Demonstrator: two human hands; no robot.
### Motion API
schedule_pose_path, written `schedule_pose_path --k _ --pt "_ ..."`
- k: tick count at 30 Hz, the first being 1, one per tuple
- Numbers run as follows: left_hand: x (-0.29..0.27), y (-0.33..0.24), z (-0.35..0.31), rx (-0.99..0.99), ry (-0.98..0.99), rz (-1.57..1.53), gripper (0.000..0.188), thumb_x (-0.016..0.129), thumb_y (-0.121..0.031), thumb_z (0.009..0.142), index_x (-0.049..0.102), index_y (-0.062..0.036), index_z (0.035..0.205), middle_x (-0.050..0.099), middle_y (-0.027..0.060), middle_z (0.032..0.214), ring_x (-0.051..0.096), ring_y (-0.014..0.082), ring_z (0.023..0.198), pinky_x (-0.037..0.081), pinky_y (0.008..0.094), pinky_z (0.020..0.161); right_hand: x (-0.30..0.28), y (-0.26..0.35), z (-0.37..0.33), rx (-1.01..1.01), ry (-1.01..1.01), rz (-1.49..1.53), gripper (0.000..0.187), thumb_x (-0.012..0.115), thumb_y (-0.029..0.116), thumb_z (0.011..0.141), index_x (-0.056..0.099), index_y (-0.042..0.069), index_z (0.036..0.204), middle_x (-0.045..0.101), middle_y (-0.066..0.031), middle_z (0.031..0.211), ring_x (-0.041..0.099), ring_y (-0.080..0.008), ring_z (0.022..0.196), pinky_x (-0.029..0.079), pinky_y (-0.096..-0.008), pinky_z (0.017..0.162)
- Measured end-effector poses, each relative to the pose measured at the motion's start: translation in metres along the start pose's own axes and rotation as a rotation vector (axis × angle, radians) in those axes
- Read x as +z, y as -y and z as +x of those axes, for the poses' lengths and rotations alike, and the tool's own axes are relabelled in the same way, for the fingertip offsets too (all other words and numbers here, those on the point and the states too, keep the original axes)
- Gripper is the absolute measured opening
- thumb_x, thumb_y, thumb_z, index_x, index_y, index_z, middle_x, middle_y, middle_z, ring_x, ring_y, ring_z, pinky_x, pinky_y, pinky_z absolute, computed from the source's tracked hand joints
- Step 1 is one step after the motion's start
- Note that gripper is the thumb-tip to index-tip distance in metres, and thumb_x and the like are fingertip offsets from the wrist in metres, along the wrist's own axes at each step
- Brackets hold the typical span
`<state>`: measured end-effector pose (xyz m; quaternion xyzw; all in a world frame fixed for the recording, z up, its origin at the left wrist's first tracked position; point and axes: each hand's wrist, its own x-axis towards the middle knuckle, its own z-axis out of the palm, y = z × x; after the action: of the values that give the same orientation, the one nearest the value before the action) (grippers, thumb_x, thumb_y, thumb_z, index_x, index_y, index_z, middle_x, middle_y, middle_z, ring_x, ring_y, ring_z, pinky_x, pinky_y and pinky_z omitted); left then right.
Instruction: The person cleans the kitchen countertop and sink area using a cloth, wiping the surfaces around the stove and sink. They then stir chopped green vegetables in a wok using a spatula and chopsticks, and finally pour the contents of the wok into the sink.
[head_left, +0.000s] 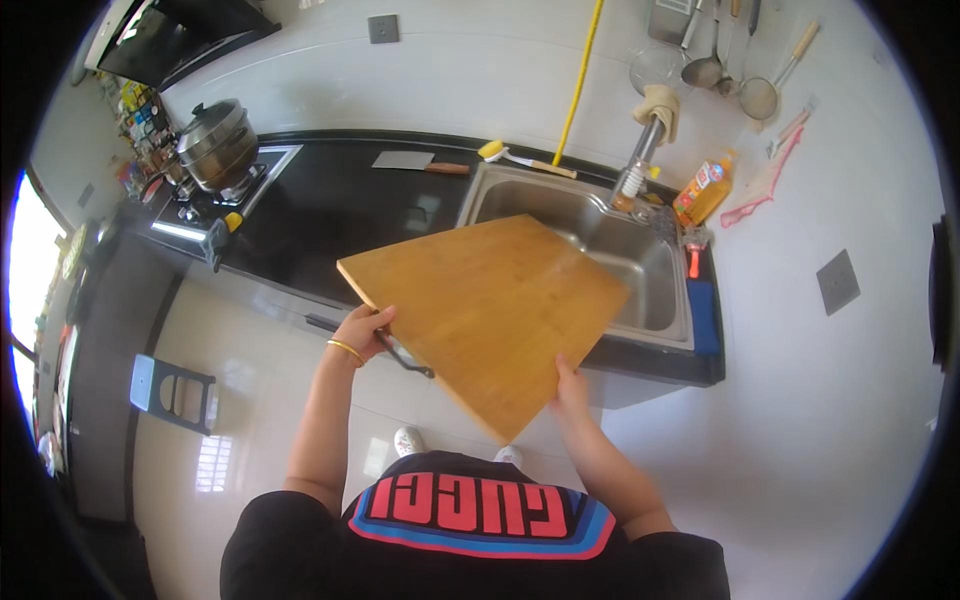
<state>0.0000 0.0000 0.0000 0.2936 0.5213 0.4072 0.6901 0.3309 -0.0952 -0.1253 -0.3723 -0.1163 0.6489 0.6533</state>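
Observation:
A large wooden cutting board (490, 310) is held up in front of me, tilted, its far part over the steel sink (478, 205). My left hand (362, 332) grips its left edge, thumb on top, beside a dark carrying handle (405, 362) on the near left side. On the right, my right hand (570, 388) closes on the board's near right edge; its fingers are mostly hidden underneath. The board covers part of the sink basin. Beyond it a cleaver (420, 162) with a wooden handle lies on the black counter (330, 200).
A steamer pot (217, 150) stands on the gas stove (230, 195) at far left. Behind the sink are a yellow-headed brush (525, 158), a faucet (640, 165) and an orange bottle (704, 190). A blue cloth (703, 317) lies at right. A blue stool (172, 393) stands on the floor.

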Motion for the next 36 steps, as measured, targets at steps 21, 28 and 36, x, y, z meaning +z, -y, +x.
schedule_pose_path --k 21,28,36 --pt "-0.263 -0.009 0.188 0.108 -0.327 0.483 0.019 0.055 -0.011 0.085 0.065 -0.0026 0.099 0.057 0.0034 0.067 0.046 0.0098 0.046 0.037 0.0252 0.035 0.025 -0.046 -0.011 0.098 -0.393 -0.579 0.020 0.056 0.028 0.086 0.058 0.009 0.089 0.063 -0.0056 0.076 0.058 -0.0123 0.066 0.043 -0.0268 0.057" --pt "-0.288 0.007 0.187 0.294 -0.380 0.843 0.047 0.056 -0.013 0.084 0.044 -0.0115 0.130 0.054 0.0077 0.075 0.053 0.0144 0.056 0.048 0.0286 0.045 0.015 0.019 0.020 -0.045 -0.512 -0.637 0.018 0.057 0.026 0.085 0.057 0.009 0.089 0.063 -0.0046 0.076 0.058 -0.0106 0.064 0.043 -0.0239 0.055" --pt "-0.243 0.094 0.063 -0.007 -0.514 0.463 0.040 0.043 -0.035 0.092 0.049 0.0019 0.106 0.057 0.0104 0.081 0.056 0.0170 0.073 0.047 0.0313 0.061 -0.042 0.077 0.150 -0.498 -0.542 -1.339 0.021 0.058 0.019 0.085 0.057 0.002 0.097 0.064 -0.0094 0.082 0.062 -0.0191 0.074 0.048 -0.0285 0.067"
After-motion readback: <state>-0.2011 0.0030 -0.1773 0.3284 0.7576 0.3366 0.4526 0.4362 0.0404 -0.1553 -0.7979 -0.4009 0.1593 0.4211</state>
